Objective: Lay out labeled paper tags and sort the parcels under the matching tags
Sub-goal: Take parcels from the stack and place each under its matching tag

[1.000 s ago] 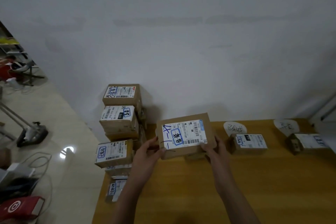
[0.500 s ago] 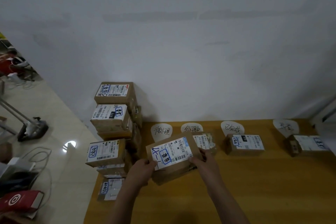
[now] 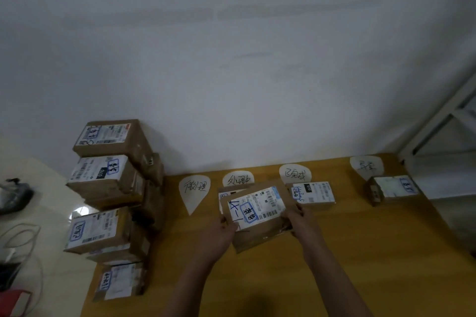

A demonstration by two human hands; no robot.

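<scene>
Both hands hold a brown parcel (image 3: 257, 216) with a white shipping label, tilted, low over the wooden table (image 3: 360, 252). My left hand (image 3: 219, 233) grips its left edge and my right hand (image 3: 300, 219) grips its right edge. It partly covers another parcel (image 3: 226, 192) lying under the second paper tag (image 3: 238, 179). The first tag (image 3: 194, 190) has no parcel beneath it. A parcel (image 3: 313, 193) lies under the third tag (image 3: 295, 174), and another parcel (image 3: 391, 189) under the fourth tag (image 3: 367, 166).
Stacks of unsorted parcels (image 3: 108, 183) stand at the table's left end, with one more parcel (image 3: 121, 282) near the front left corner. A white wall runs behind the table. A white frame (image 3: 443, 131) stands at the right. Cables lie on the floor at left.
The held parcel has come down from chest height and moved right, now sitting low over the parcel under the second tag. The view has tilted, showing all the tags.
</scene>
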